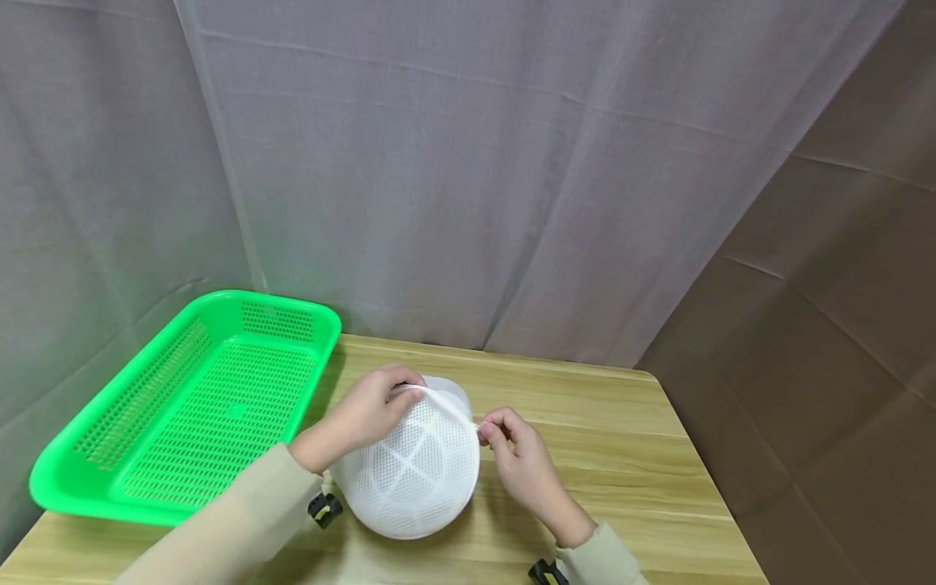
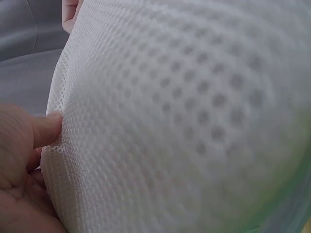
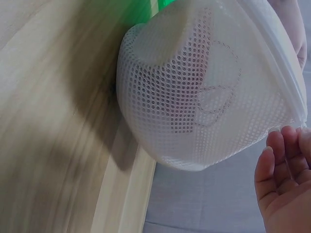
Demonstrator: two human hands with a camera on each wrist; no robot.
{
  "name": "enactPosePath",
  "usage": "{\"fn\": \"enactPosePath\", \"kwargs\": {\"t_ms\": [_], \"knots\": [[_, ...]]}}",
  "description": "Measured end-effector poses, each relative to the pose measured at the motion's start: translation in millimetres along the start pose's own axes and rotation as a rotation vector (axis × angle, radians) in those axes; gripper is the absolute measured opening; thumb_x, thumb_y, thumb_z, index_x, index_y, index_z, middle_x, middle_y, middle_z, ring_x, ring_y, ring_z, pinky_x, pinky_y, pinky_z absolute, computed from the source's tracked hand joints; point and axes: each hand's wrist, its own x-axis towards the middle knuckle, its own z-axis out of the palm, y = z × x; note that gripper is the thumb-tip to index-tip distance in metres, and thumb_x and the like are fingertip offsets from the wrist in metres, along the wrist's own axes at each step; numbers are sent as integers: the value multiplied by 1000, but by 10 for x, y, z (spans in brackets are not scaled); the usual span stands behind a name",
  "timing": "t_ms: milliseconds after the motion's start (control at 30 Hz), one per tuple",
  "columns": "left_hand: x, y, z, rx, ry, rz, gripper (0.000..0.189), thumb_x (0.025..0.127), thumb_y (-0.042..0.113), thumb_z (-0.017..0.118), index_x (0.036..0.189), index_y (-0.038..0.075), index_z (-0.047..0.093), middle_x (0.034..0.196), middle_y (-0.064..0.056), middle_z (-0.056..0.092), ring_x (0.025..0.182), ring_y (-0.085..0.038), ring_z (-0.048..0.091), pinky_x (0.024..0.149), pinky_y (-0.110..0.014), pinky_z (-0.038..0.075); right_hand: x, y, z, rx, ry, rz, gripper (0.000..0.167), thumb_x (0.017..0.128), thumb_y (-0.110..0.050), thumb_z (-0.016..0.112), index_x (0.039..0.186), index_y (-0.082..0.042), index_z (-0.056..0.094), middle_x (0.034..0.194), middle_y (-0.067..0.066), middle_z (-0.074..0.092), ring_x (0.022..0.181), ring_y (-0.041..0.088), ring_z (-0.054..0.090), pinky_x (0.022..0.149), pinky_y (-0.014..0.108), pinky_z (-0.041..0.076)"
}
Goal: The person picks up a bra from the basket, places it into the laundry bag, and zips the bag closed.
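Observation:
A rounded white mesh laundry bag (image 1: pixel 409 479) stands on the table between both hands, a cross of white strips on its near face. Along its upper edge runs a white zip band (image 1: pixel 448 404). My left hand (image 1: pixel 373 410) grips that edge from the left, thumb on the near side; in the left wrist view its thumb (image 2: pixel 47 129) presses into the mesh. At the band's right end, my right hand (image 1: pixel 521 459) pinches a small white piece between thumb and fingers. Through the mesh (image 3: pixel 170 92) a looped, stitched-looking outline shows; whether anything lies inside I cannot tell.
A green plastic basket (image 1: pixel 322 382) with slotted walls stands on the left, close beside the left forearm. The wooden table (image 1: pixel 621 455) reaches right of the bag. Grey curtains (image 1: pixel 439 179) hang behind, and a brown cloth (image 1: pixel 819 341) hangs at the right.

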Motion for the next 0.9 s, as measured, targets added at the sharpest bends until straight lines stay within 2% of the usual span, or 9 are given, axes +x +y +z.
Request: {"fn": "enactPosePath", "kwargs": {"t_ms": [200, 367, 467, 600, 633, 733, 800, 900], "knots": [[0, 4, -31, 7, 48, -21, 7, 92, 16, 67, 97, 11, 70, 98, 2, 64, 94, -16, 61, 84, -37, 50, -17, 6, -55, -29, 31, -36, 10, 98, -13, 57, 89, -17, 60, 84, -5, 63, 79, 14, 61, 68, 27, 51], [-13, 50, -41, -24, 69, -25, 9, 92, 15, 67, 99, 11, 70, 97, 1, 64, 90, -14, 59, 79, -35, 50, 24, -55, -110, 1, 85, -83, 8, 96, -6, 57, 91, -11, 60, 83, -5, 63, 78, 19, 62, 70, 29, 53], [-22, 89, -43, -97, 57, -61, 8, 93, 15, 65, 99, 11, 70, 95, 2, 65, 88, -14, 58, 78, -34, 49, 64, -221, -150, 8, 122, -77, 8, 95, 0, 57, 90, -5, 60, 83, -2, 63, 79, 17, 63, 72, 29, 54], [-38, 69, -31, -165, 7, -125, 7, 96, 14, 61, 98, 12, 68, 93, 2, 65, 88, -16, 57, 77, -34, 48, 80, -424, -157, -9, 142, -41, 7, 93, 6, 57, 90, 2, 61, 83, 5, 64, 79, 16, 63, 72, 28, 53], [-44, 52, -28, -166, -3, -138, 7, 96, 14, 61, 98, 12, 67, 93, 2, 64, 89, -16, 57, 78, -34, 48, 74, -420, -143, -12, 140, -33, 6, 92, 6, 58, 90, 2, 61, 83, 6, 65, 78, 18, 63, 71, 28, 53], [-54, -7, -19, -141, -21, -142, 7, 96, 13, 60, 99, 11, 66, 94, 2, 64, 90, -16, 57, 78, -34, 49, 48, -229, -70, -8, 135, -35, 5, 93, 2, 61, 92, -3, 64, 84, 2, 66, 76, 17, 62, 67, 29, 53], [-54, -31, -15, -126, -22, -129, 7, 96, 12, 60, 100, 10, 66, 95, 1, 64, 90, -15, 57, 80, -35, 49, 36, -108, -31, -5, 129, -43, 6, 93, -2, 62, 95, -7, 65, 86, -1, 66, 76, 15, 61, 67, 29, 52], [-43, -47, 0, -110, -26, -95, 10, 96, 15, 61, 103, 10, 67, 98, 1, 65, 93, -17, 59, 83, -37, 49, 33, -73, -11, -11, 121, -80, 9, 94, -5, 61, 97, -11, 68, 90, -3, 66, 77, 13, 59, 67, 27, 50]]}}
